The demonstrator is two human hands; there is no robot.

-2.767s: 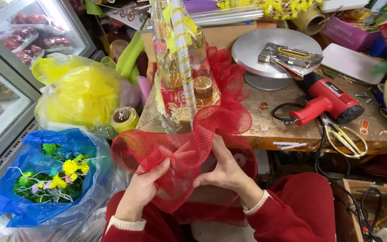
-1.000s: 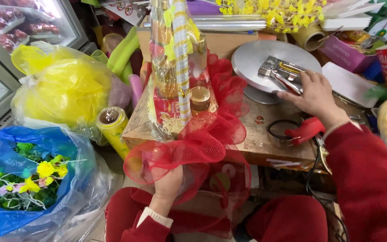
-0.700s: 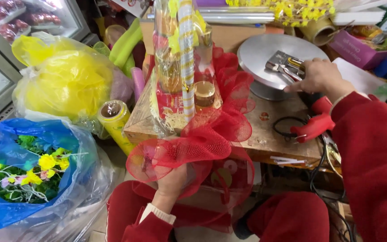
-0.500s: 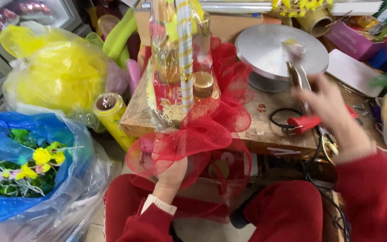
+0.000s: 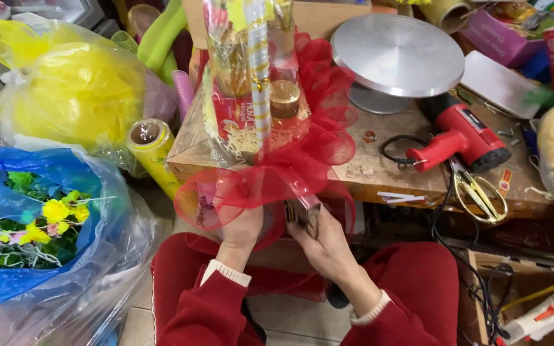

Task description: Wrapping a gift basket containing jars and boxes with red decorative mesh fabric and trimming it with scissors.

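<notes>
A gift bundle (image 5: 251, 83) wrapped in clear cellophane stands at the front edge of the wooden table (image 5: 386, 176), with gathered red mesh (image 5: 290, 166) around its base. My left hand (image 5: 242, 227) grips the lower folds of the mesh from below. Just to its right, my right hand (image 5: 329, 247) holds a small metal stapler (image 5: 304, 214) up against the mesh. Both hands are below the table edge, over my lap in red clothing.
A round silver turntable (image 5: 397, 54) stands behind the bundle. A red heat gun (image 5: 460, 131) and gold scissors (image 5: 479, 189) lie at the right of the table. At left are a yellow plastic bag (image 5: 72, 90), a yellow film roll (image 5: 152, 147) and a blue bag of artificial flowers (image 5: 27, 218).
My right hand reached to the turntable, picked up the metal stapler and brought it down to the mesh. The turntable top is now bare. My left hand kept hold of the mesh.
</notes>
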